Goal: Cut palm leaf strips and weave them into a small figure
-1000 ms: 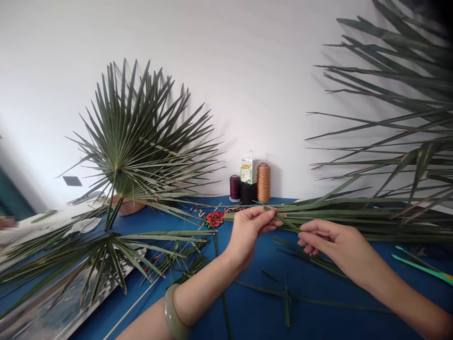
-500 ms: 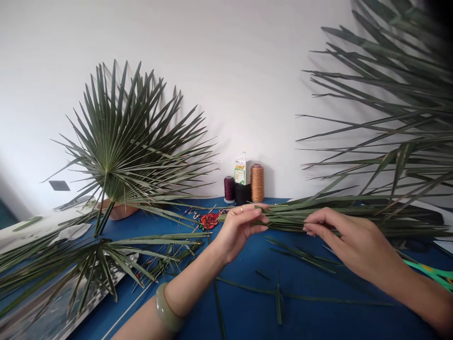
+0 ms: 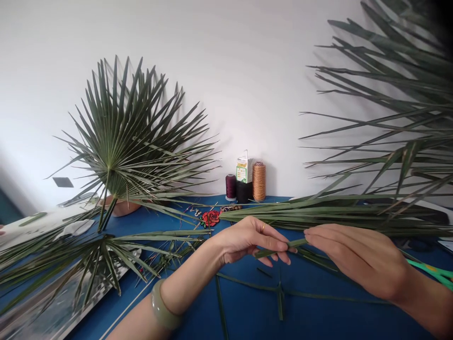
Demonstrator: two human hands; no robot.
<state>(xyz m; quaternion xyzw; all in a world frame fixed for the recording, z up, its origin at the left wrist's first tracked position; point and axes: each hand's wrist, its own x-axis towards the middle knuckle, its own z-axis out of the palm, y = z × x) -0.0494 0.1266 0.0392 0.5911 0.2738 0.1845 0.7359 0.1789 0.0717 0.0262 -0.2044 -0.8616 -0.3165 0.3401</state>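
Observation:
My left hand (image 3: 256, 241), with a ring and a pale green bangle, pinches a narrow green palm leaf strip (image 3: 297, 243) between thumb and finger. One short end of it shows below the left fingers. My right hand (image 3: 357, 257) is closed at the strip's other side, its fingertips together on it; how firmly it grips is hidden behind the back of the hand. Just beyond both hands lies a long bundle of palm leaf strips (image 3: 276, 215). Below them, a thin knotted strip (image 3: 281, 302) rests on the blue table (image 3: 255, 321).
A fan palm leaf (image 3: 116, 132) leans on the wall at left, above a brown bowl (image 3: 125, 208). Thread spools (image 3: 259, 182) and a small carton (image 3: 243, 170) stand at the back. A red rose patch (image 3: 211, 218) lies nearby. Green-handled scissors (image 3: 430, 271) are at far right.
Both hands have come down and toward me, away from the bundle. A single strip is now held between them, and the bundle lies uncovered behind.

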